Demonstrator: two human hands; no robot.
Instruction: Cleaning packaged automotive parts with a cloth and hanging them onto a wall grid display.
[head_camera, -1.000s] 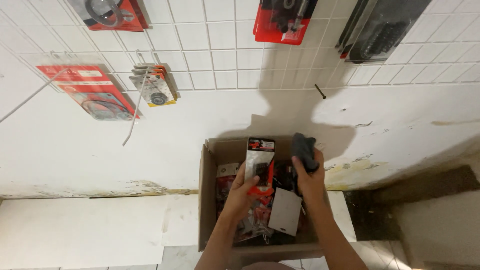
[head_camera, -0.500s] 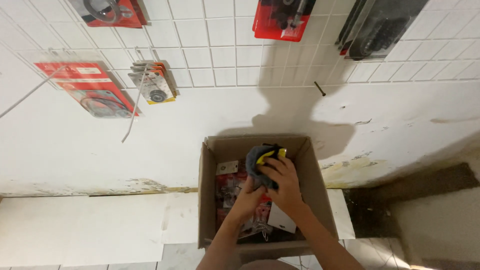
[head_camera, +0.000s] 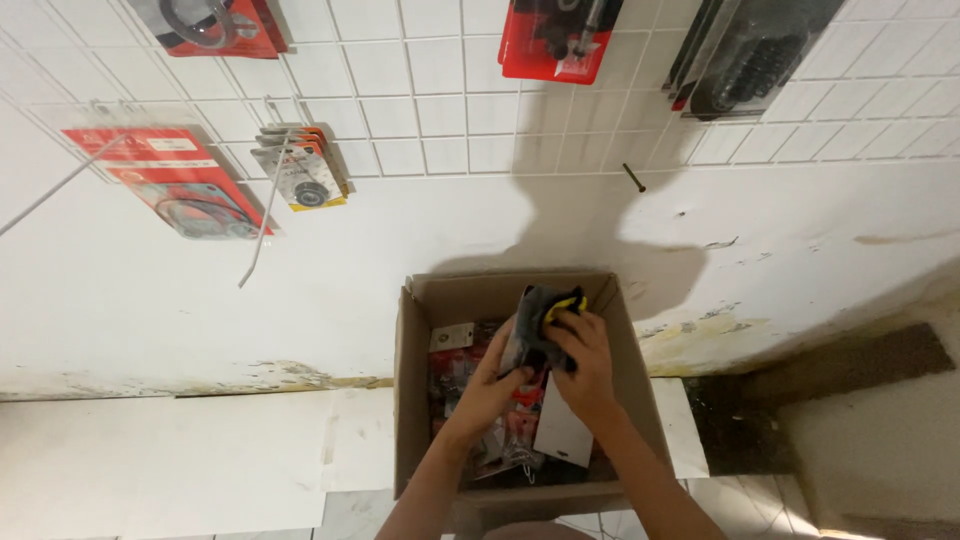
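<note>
An open cardboard box (head_camera: 418, 400) stands on the floor against the wall, filled with several red, white and clear packaged parts. Over it, both hands hold one dark grey pack with a yellow patch (head_camera: 543, 318). My left hand (head_camera: 497, 378) grips its lower left side. My right hand (head_camera: 582, 362) covers its right side, fingers over the yellow part. A white card (head_camera: 562, 432) lies in the box under my right wrist.
A white wire grid (head_camera: 440, 90) covers the wall above, with hooks carrying packaged parts: red packs (head_camera: 170, 180) at left, a small stack (head_camera: 300, 175), a red pack (head_camera: 560, 40) at top, dark packs (head_camera: 745, 55) at right. A bare hook (head_camera: 262, 230) sticks out.
A second ago my left hand held a red-and-clear pack up and my right a dark item. Both hands have since come together low over the box on the grey and yellow pack.
</note>
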